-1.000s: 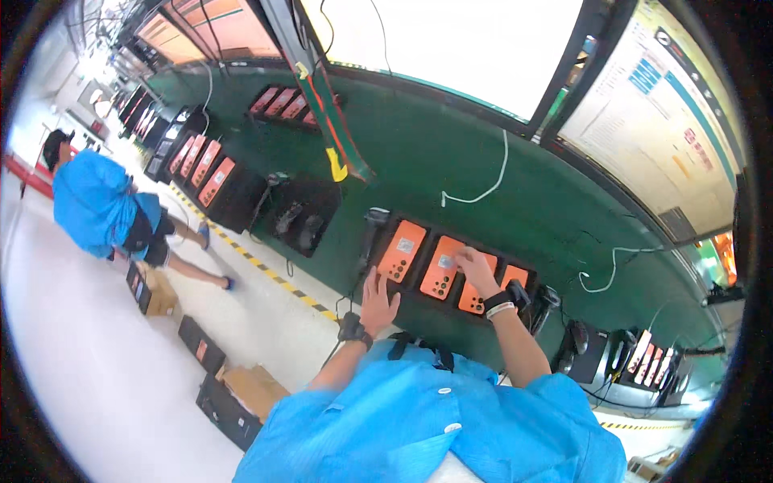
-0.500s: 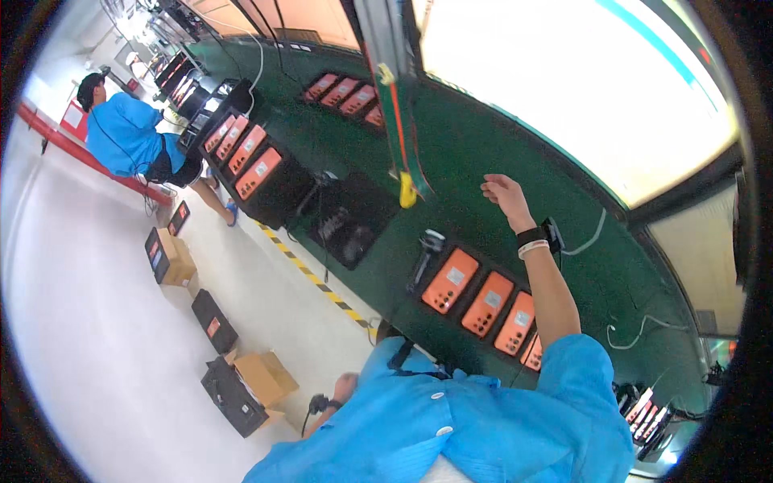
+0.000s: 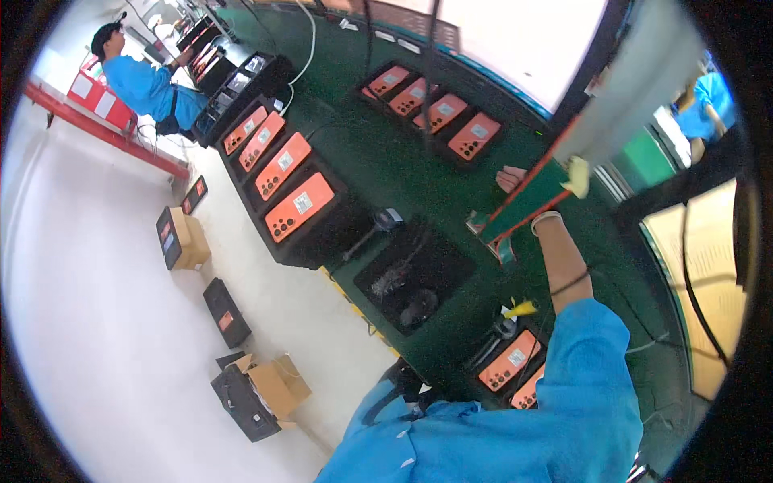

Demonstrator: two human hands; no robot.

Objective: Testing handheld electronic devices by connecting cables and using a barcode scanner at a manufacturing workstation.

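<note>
Fingers point(image 3: 506, 176) near orange phone point(image 3: 475, 138), white label point(image 3: 480, 130), round dark lenses point(image 3: 465, 147)

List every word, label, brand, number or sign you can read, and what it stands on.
None can be read.
White labels on the orange phones: too small.
White sheets on the red board: too blurred.
Large upper screen: washed out.
Yellowish screen at right: faint marks, too blurred.
</note>
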